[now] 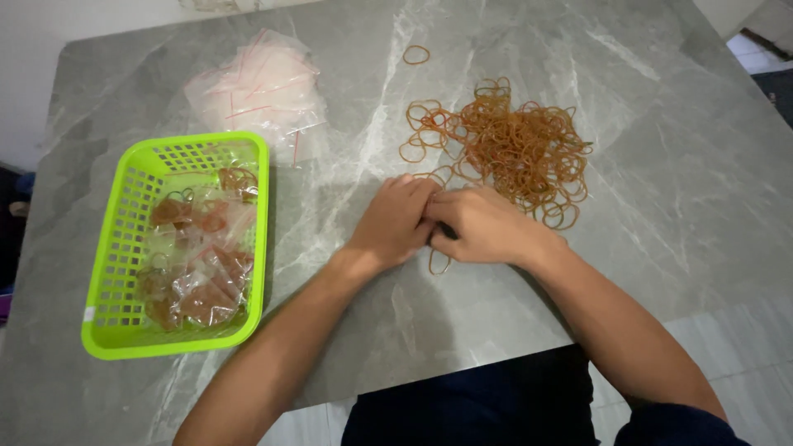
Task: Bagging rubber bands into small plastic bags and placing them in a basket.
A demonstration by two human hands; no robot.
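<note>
My left hand (395, 221) and my right hand (479, 225) meet at the middle of the grey marble table (661, 165), fingers curled together over a few brown rubber bands (439, 263); one loop pokes out beneath them. What exactly each hand grips is hidden by the fingers. Just beyond my right hand lies a big loose pile of brown rubber bands (516, 144). A single band (415, 54) lies apart at the far side.
A lime green plastic basket (124, 248) at the left holds several small clear bags filled with rubber bands. Behind it lies a heap of empty clear zip bags with red strips (260, 83). The table's near edge runs just below my forearms.
</note>
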